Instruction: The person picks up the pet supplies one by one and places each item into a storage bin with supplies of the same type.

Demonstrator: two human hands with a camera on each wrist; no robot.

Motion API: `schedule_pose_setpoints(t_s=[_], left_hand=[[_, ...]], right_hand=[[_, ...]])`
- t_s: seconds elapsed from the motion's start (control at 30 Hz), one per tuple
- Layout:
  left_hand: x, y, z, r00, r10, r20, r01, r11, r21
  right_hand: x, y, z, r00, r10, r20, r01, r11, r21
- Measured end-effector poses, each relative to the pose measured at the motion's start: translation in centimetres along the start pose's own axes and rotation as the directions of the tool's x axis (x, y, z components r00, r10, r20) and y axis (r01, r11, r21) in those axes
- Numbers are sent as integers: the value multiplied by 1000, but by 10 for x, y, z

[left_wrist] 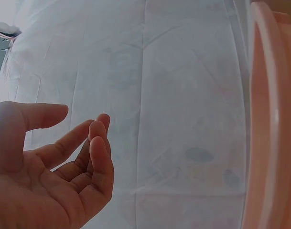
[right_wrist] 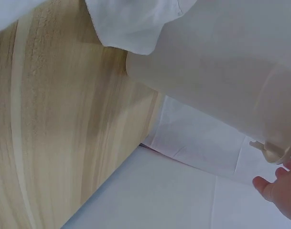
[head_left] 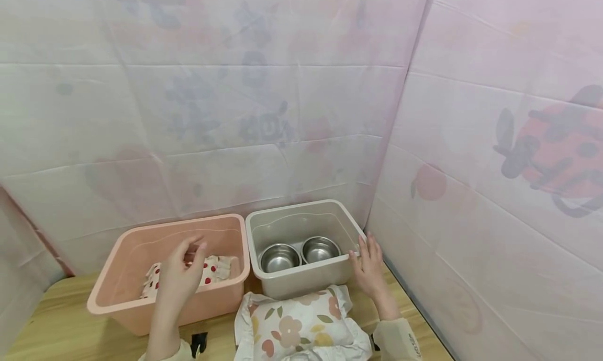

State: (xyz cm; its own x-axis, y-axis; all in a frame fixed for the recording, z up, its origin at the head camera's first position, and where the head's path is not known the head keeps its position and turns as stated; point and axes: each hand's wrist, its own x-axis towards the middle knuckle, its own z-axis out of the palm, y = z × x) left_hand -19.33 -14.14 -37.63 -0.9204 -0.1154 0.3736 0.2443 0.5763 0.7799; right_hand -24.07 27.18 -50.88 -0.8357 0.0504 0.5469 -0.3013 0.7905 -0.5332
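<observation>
My left hand (head_left: 180,277) hovers over the near part of the pink bin (head_left: 105,301), fingers loosely bent and nothing between them; the left wrist view shows the palm bare. Inside that bin lies a white ruffled cloth item (head_left: 220,271) with red prints, partly hidden by the hand. My right hand (head_left: 371,271) rests on the near right corner of the grey bin (head_left: 301,280), fingers along its rim. Two round metal bowls (head_left: 280,258) stand side by side on the grey bin's floor. In the right wrist view, fingertips (right_wrist: 262,183) are close to the bin's rim.
A flower-printed small pillow (head_left: 297,322) with a ruffled edge lies before the grey bin on the wooden table (head_left: 216,340). Black clips (head_left: 199,344) sit near the front. Printed cloth walls (head_left: 438,193) close off the back and right side.
</observation>
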Motion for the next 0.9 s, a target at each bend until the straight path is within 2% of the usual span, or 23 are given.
schedule_pose_setpoints(t_s=[0.1, 0.17, 0.27, 0.43, 0.63, 0.7, 0.77, 0.9], left_hand=[[-9, -8, 0, 999, -19, -39, 19, 1000, 9], [-14, -14, 0, 996, -27, -87, 27, 1000, -1], [-21, -25, 0, 984, -37, -177, 36, 999, -9], [-30, -43, -6, 958, -131, -255, 126, 991, -34], [-37, -64, -16, 927, -232, -293, 218, 973, -80], [-38, -71, -20, 915, -253, -314, 243, 968, -70], [-39, -77, -25, 901, -264, -344, 261, 964, -54], [-40, -89, -34, 881, -237, -408, 263, 965, 8]], right_hand=[[-4, 2, 2, 993, -82, -86, 82, 997, -10], [-7, 3, 3, 983, -135, -125, 134, 991, -21], [-14, 0, 2, 975, -177, -134, 172, 984, -44], [-25, -6, 2, 961, -233, -151, 224, 972, -72], [-34, -6, 7, 889, -381, -253, 372, 924, -86], [-37, -5, 8, 876, -402, -266, 396, 915, -81], [-41, -5, 10, 874, -412, -259, 404, 911, -87], [-54, -5, 10, 912, -380, -152, 370, 925, -91]])
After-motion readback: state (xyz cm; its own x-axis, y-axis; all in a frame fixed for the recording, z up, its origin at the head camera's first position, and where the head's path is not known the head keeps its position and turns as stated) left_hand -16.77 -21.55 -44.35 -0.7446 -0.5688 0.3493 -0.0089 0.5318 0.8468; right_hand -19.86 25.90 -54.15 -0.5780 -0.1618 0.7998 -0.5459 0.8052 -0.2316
